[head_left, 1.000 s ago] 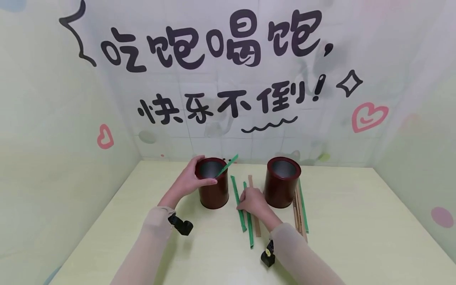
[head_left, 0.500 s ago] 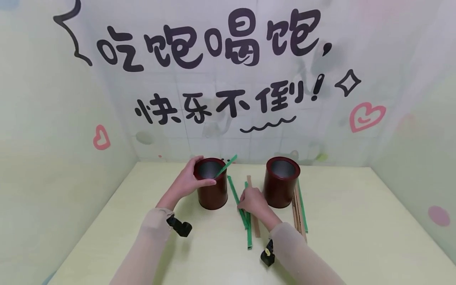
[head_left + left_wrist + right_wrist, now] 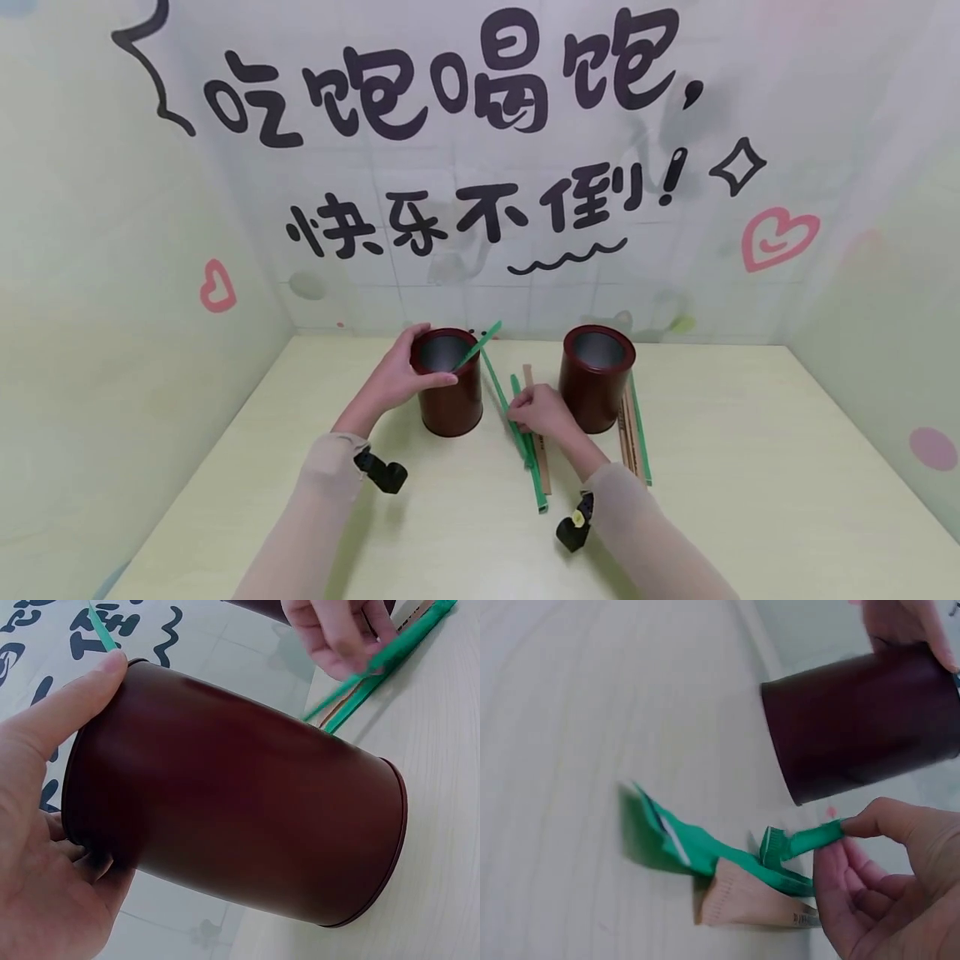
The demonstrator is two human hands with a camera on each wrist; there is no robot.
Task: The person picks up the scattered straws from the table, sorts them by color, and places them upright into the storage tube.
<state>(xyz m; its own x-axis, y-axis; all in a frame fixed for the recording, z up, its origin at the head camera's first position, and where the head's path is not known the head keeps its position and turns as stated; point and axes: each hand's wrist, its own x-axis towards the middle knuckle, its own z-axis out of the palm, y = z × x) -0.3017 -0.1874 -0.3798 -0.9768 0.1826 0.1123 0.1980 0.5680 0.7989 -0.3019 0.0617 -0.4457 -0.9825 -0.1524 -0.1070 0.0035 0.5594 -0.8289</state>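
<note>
My left hand [image 3: 393, 379] grips the rim of a dark red, open-topped canister [image 3: 452, 404] standing upright at the left, thumb on the near side. A slim green paper packet [image 3: 483, 340] leans out of its mouth. To its right, my right hand [image 3: 546, 412] pinches a second long green packet [image 3: 817, 838] between thumb and fingers, one end raised from the table. Under and beside that hand lie another green packet [image 3: 697, 847] and a brown paper packet [image 3: 754, 900] with small print. What the packets contain is hidden.
A matching dark red canister [image 3: 592, 400] stands upright close to my right forearm. Several brown packets [image 3: 628, 437] and a green one [image 3: 639, 433] lie along its right side. Behind the pale table [image 3: 750, 467] rises a printed backdrop [image 3: 337, 300].
The pinched green packet has been lifted and drawn across the other green one, its far end now nearer the left canister. My right hand has risen slightly; my left hand keeps its grip.
</note>
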